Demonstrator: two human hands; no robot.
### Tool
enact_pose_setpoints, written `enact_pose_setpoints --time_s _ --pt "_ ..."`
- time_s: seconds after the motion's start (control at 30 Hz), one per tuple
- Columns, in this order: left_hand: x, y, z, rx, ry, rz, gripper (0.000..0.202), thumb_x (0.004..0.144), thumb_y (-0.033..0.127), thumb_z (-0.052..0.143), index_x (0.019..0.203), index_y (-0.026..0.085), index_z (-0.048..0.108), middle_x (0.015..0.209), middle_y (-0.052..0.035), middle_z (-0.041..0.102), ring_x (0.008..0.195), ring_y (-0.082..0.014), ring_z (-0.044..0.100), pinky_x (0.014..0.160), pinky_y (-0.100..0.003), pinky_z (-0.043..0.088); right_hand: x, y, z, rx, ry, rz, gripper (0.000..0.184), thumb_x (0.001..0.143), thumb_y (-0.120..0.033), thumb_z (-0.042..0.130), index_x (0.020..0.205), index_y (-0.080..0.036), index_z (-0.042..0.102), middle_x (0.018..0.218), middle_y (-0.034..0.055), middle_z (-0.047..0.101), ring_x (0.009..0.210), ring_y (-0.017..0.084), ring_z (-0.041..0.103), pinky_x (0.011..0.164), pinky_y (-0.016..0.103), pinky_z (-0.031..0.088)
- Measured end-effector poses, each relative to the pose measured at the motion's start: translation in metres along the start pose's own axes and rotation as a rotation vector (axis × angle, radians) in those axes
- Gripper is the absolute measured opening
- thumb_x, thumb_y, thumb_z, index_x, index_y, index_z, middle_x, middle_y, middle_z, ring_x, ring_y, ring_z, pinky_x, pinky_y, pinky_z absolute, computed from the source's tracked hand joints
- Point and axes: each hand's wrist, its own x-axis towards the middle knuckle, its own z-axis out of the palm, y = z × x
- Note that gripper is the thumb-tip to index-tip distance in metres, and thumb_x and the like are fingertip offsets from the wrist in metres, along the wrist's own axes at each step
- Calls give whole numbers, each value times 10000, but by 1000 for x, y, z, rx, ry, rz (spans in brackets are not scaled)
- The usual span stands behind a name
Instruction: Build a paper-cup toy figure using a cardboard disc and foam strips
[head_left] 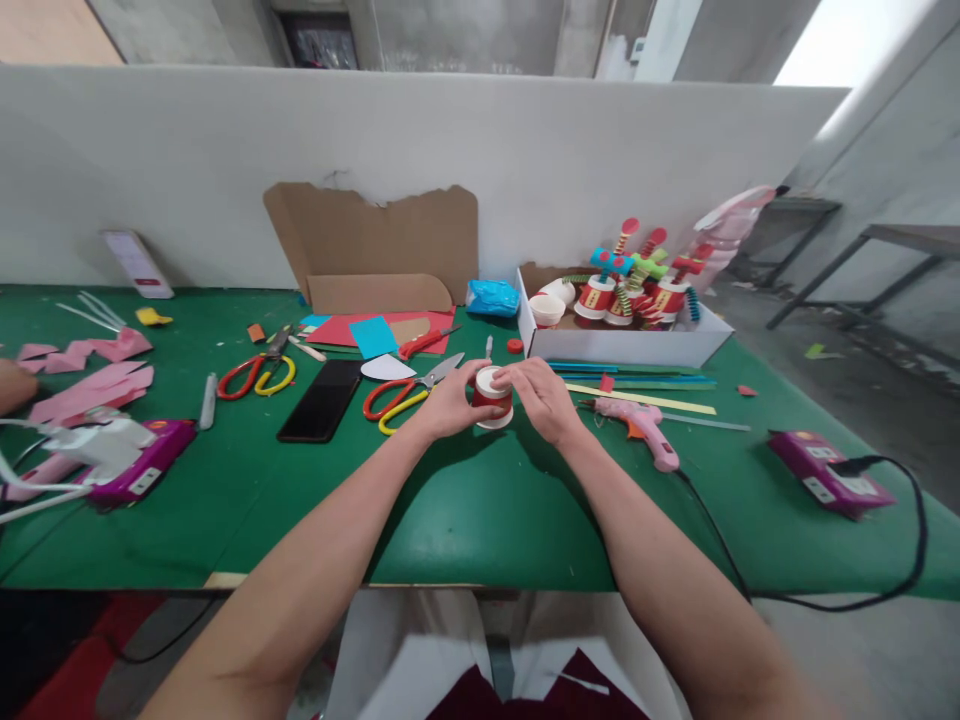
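Observation:
A small red and white paper cup (492, 397) stands upside down on the green table (465, 510), held between both hands. My left hand (448, 402) wraps its fingers round the cup's left side. My right hand (541, 396) grips the right side, fingers curled over the top edge. Red and yellow scissors (401, 396) lie just left of my left hand. A pink glue gun (646, 428) lies to the right of my right hand.
A white box (622, 345) of finished cup figures sits at back right, coloured strips before it. A black phone (322, 400), second scissors (256, 374), coloured paper, cardboard (375, 240), pink scraps and purple power strips (829, 470) lie around. Another person's hand (11, 385) shows at far left.

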Motion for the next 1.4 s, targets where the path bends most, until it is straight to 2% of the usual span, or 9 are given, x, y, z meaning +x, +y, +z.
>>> enact_pose_setpoints --time_s 0.13,0.23,0.37,0.5,0.87,0.97,1.1,1.3,1.4 --pt "3 -1 7 34 8 -12 526 641 381 732 1099 187 559 1092 -62 634 1018 -243 594 909 -402 459 -1 -2 0 26 10 9 477 956 -475 307 827 -237 700 938 52 711 929 204 599 899 400 441" --pt "2 -1 8 53 19 -35 532 641 399 728 1096 188 553 1075 -57 634 1006 -245 594 886 -397 464 -2 -1 1 107 77 48 434 954 -469 314 993 -239 680 1099 58 664 1069 203 557 943 386 437" --pt "1 0 6 51 32 -51 541 634 388 731 1100 189 543 1091 -54 629 1025 -246 584 902 -402 451 -3 10 5 221 248 276 475 929 -521 316 1133 -216 617 1183 90 599 980 195 572 796 343 519" --pt "1 1 3 31 33 -36 500 637 375 726 1066 185 553 1073 -49 630 1019 -239 581 902 -395 449 -3 21 9 273 294 410 504 901 -563 328 1067 -202 638 1109 96 625 870 186 583 687 315 538" --pt "2 -1 4 80 14 -30 456 645 394 719 1028 198 568 1027 -41 641 980 -246 596 857 -395 465 -4 24 11 275 171 463 527 880 -600 334 886 -204 682 902 71 696 738 190 631 625 323 534" --pt "2 -1 3 97 23 -35 460 638 396 722 1022 194 568 1007 -42 644 967 -249 599 842 -391 469 -2 16 7 190 122 366 473 902 -543 347 962 -213 681 990 74 693 860 207 637 732 353 529" --pt "2 -2 3 63 28 -23 462 636 386 723 1020 180 569 978 -41 646 919 -236 606 816 -366 475 1 4 3 33 62 52 271 886 -410 496 1000 -249 681 1065 63 683 1041 220 586 936 404 446" --pt "4 -3 4 61 5 -32 435 647 363 708 1018 175 579 962 -41 652 886 -229 609 805 -361 482 1 2 6 -80 -21 -81 177 875 -308 535 839 -246 697 915 62 707 899 233 582 860 438 457" --pt "0 1 -6 40 0 17 536 663 356 700 1146 185 542 1121 -72 621 992 -234 587 874 -366 462 2 3 6 -93 -17 -85 169 876 -290 534 831 -238 688 913 60 706 895 230 585 845 426 461"
